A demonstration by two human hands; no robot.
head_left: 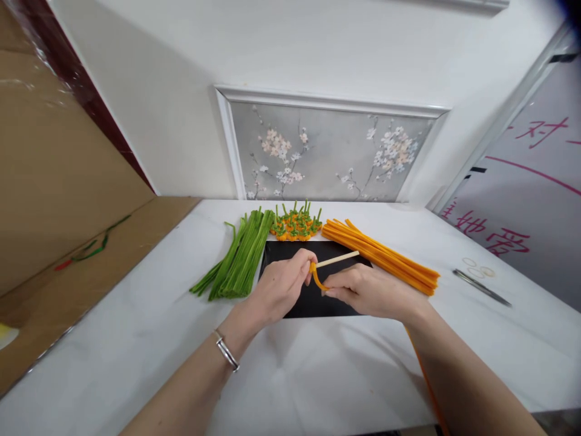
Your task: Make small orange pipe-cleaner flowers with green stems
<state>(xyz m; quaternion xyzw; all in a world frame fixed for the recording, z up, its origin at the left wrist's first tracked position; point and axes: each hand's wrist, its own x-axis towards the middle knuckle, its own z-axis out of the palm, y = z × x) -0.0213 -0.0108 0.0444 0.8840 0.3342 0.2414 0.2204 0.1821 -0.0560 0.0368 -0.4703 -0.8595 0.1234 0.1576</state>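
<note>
My left hand pinches one end of a pale wooden stick, around which an orange pipe cleaner is bent. The stick's other end points right, above the black mat. Thumb and fingers of my right hand are closed on the same pipe cleaner, a little to the right of my left fingertips. An orange length shows beneath my right forearm and runs off the table's front edge. Just behind the mat stand several small orange-and-green pipe cleaner pieces with upright green stems.
Green pipe cleaners lie bundled left of the mat, orange ones to its right. Tweezers and several pale rings are farther right. Cardboard borders the left side; a wall with a floral panel rises behind.
</note>
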